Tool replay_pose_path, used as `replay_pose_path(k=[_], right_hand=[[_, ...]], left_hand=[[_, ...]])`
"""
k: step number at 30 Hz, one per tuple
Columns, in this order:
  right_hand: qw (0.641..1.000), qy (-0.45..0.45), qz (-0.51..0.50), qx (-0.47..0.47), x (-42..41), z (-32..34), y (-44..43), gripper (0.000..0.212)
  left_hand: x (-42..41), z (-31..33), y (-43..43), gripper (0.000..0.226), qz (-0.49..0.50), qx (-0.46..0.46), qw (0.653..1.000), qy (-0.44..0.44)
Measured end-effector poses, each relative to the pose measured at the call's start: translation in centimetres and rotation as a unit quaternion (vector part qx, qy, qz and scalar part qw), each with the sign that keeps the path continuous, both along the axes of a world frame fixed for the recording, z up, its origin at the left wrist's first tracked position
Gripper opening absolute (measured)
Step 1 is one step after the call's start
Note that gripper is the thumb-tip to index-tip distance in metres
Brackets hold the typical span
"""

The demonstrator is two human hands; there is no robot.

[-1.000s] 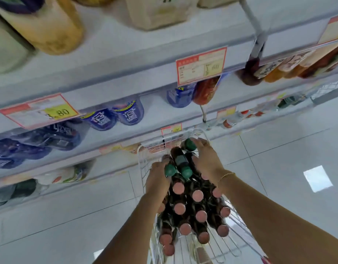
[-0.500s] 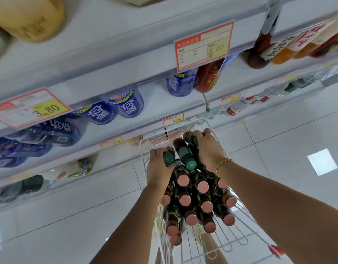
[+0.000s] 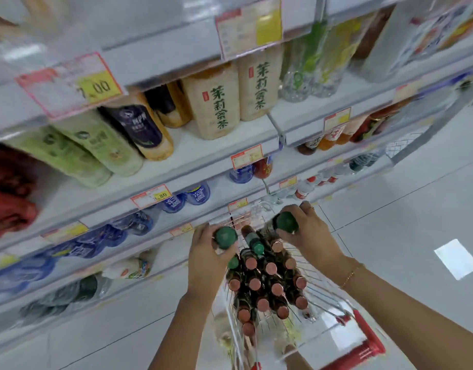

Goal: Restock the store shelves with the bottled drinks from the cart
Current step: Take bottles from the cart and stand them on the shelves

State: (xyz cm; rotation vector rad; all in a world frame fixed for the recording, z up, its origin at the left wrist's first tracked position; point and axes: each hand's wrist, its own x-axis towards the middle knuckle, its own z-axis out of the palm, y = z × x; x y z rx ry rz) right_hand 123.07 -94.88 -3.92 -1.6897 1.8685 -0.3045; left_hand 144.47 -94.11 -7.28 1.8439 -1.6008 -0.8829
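A wire shopping cart (image 3: 324, 313) with a red handle stands below me, packed with dark bottles (image 3: 262, 287) that mostly have pink caps. My left hand (image 3: 206, 260) grips a green-capped bottle (image 3: 225, 237) lifted above the cart's far left corner. My right hand (image 3: 310, 236) grips a second green-capped bottle (image 3: 284, 222) above the far right corner. Two more green caps show among the bottles in the cart. The store shelves (image 3: 192, 156) rise in tiers just beyond the cart.
The shelves carry beige tea bottles (image 3: 216, 102), light green bottles (image 3: 80, 150), blue-labelled bottles (image 3: 174, 201) and red packs (image 3: 8, 193) at the left, with price tags (image 3: 72, 84) on the edges. White tiled floor (image 3: 390, 214) lies to the right.
Both hands have each lifted a green-capped bottle up out of the cart. My view has tilted upward, so higher shelves with tea bottles now show.
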Motion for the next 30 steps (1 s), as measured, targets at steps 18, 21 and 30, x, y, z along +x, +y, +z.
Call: replay_pose_path(k=[18, 21, 30], right_hand=[[0.841, -0.147, 0.037, -0.519, -3.1, 35.9, -4.0, 0.030], [0.843, -0.103, 0.025, -0.527, -3.1, 36.9, -8.7, 0.036], [0.905, -0.015, 0.140, -0.401, -3.6, 38.2, -17.6, 0.039]], left_hand=[[0.5, 41.2, -4.9, 0.033, -0.027, -0.446, 0.894, 0.020], [-0.5, 41.8, -9.0, 0.034, -0.023, -0.438, 0.899, 0.002], [-2.4, 39.4, -14.9, 0.047, -0.030, -0.368, 0.928, -0.045]])
